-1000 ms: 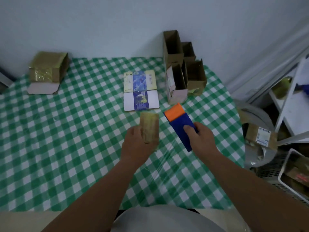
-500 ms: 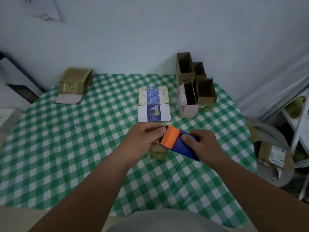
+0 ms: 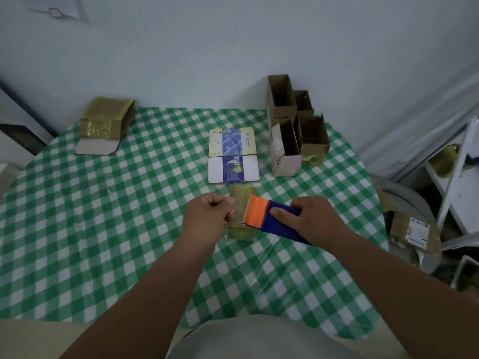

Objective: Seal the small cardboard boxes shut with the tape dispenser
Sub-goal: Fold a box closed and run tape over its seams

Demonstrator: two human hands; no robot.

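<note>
Dim room, pale wall [image 3: 233,42] behind round table [image 3: 77,203].
Green-checked cloth over table; white shelf unit [image 3: 458,177] right of table; paper sheet [image 3: 55,10] high on wall.

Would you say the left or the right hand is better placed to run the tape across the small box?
Probably the right hand: it grips the tape dispenser just over the small box.

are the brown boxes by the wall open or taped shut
Open. The cluster of brown boxes at the table's far right stands upright with tops unsealed; dark hollow interiors show, and flaps stick up.
</note>
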